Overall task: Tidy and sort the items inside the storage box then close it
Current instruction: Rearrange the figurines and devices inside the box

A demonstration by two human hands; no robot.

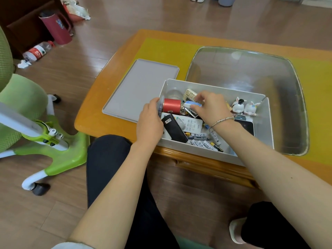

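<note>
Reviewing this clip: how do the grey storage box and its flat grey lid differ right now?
The grey storage box is deep, with upright walls; the flat grey lid is shallow, with only a low raised rim.
The box holds clutter such as a red cylinder and loose batteries; the lid carries nothing.
The left hand and right hand are at the box; neither reaches the lid.
Both are grey plastic rectangles on the yellow-topped table.

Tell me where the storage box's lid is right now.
In the head view the grey lid lies flat on the wooden table, off the box, just left of the storage box and beyond the left hand.
</note>
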